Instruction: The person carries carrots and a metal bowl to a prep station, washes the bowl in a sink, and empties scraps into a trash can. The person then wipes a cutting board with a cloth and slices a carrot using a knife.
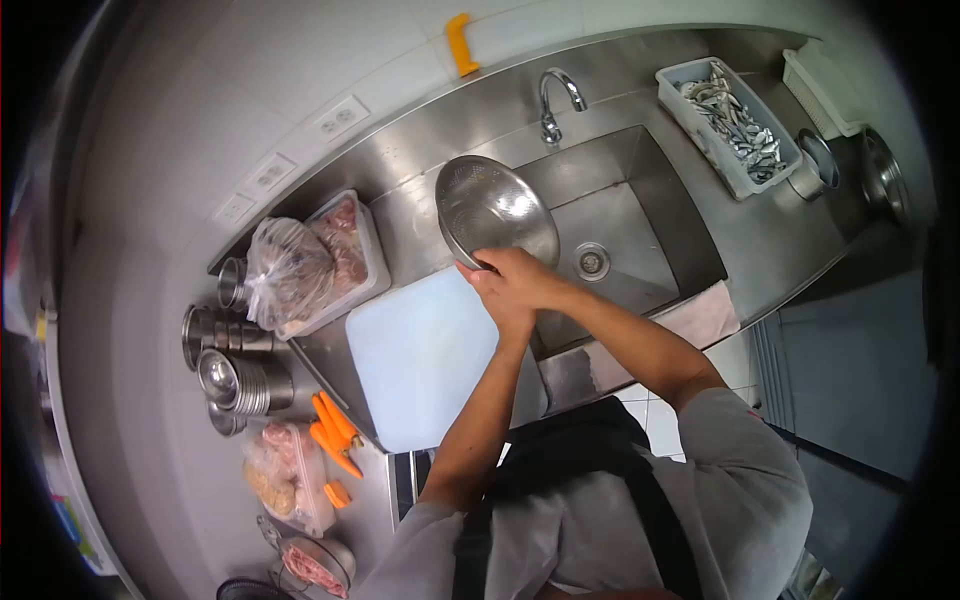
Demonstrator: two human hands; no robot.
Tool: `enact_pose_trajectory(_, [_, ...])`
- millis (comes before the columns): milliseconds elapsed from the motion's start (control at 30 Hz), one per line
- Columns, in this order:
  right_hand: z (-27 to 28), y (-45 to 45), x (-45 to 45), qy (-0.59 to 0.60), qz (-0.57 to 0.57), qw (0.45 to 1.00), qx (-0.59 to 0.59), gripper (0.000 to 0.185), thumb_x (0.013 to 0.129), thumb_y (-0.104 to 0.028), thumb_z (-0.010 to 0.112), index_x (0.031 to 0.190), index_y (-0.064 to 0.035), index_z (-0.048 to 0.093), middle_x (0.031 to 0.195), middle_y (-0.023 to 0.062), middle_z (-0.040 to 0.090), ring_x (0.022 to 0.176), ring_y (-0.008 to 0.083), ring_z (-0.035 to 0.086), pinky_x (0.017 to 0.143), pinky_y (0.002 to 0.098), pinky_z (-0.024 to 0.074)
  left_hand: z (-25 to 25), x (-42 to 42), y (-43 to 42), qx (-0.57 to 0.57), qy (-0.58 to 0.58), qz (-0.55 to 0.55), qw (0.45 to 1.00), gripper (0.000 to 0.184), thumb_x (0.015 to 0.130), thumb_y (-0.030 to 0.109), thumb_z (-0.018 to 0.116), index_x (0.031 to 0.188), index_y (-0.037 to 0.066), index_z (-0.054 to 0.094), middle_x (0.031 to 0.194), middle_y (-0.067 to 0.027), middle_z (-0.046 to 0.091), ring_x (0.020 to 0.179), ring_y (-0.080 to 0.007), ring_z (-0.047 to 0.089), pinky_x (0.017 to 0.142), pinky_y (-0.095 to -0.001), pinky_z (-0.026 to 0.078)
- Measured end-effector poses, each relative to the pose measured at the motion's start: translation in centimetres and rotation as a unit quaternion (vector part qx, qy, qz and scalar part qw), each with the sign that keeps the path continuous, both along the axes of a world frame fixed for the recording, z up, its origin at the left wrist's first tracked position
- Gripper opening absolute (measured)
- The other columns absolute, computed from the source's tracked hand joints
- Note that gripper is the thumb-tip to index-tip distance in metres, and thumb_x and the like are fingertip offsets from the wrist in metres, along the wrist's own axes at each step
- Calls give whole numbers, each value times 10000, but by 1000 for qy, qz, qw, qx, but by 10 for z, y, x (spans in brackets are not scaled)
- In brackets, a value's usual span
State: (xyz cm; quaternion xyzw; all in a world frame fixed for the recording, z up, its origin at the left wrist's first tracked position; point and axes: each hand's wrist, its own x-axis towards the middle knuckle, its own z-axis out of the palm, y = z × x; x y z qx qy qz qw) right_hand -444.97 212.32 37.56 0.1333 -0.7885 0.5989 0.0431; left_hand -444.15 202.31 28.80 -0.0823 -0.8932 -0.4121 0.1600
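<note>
Both hands come together at the near rim of a metal colander (500,210), the right hand (524,274) crossing over the left hand (503,303) so that the two overlap. Some fingertips show against the rim, but the rest are hidden, so whether either hand is closed tightly on it cannot be told. The colander lies at 12 o'clock from the hands, directly beyond the fingers, its wide mouth turned up toward the head camera and its perforated wall showing at its 11 o'clock. In this view it overlaps the left edge of the sink (650,265); whether it rests there or is held clear cannot be told. The drain (592,262) sits near the hands, close to 3 o'clock, and the faucet (549,110) stands between 12 and 1. A pale blue cutting board (415,350) spreads from the hands toward 8 o'clock, partly under the left forearm. Farther out in that direction lie peeled-looking carrots (332,425). At 9 o'clock, a white bin (374,245) carries a clear plastic bag (290,268). Well apart at 2 o'clock, a white tub (714,148) holds small silvery fish (735,120). A pinkish cloth (700,315) drapes the sink's front edge between 3 and 4.
</note>
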Motion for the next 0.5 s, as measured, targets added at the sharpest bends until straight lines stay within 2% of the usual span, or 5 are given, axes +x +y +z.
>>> enact_pose_trajectory(133, [5,73,-45,-56,-220,968,-109,461,956,-207,623,1372,-11,592,1246,168,695,1153,353,666,1005,428,514,30,-11,24,202,-166,7,965,778,928,134,484,1586,-58,115,1346,-370,545,1223,-485,570,1057,-479,423])
enact_pose_trajectory(200, [-57,126,-139,203,-614,755,112,426,942,-181,642,1345,-46,625,1269,158,690,1127,364,678,982,414,528,28,-21,30,119,-264,-14,957,780,931,148,470,1587,-53,100,1248,-368,613,1143,-496,620,1018,-485,445])
enact_pose_trajectory(300, [-106,152,-173,73,-187,947,252,391,932,-144,640,1315,-67,644,1321,160,660,1151,371,656,1003,418,515,20,-27,47,134,-317,-41,938,789,949,171,457,1608,13,52,1219,-338,633,1040,-422,683,774,-485,601])
enact_pose_trajectory(433, [-79,159,-110,-85,-150,983,56,408,933,-135,632,1337,-77,622,1445,164,570,1314,344,546,1113,428,431,39,-39,66,209,-404,-58,889,796,953,180,463,1621,82,42,1283,-292,610,984,-359,712,579,-434,663])
enact_pose_trajectory(500, [-119,148,-60,-33,-58,981,184,423,942,-167,647,1359,-103,618,1487,149,533,1329,345,532,1118,421,423,32,-55,68,223,-427,-82,872,804,951,172,463,1623,92,29,1305,-278,598,954,-355,719,582,-431,667])
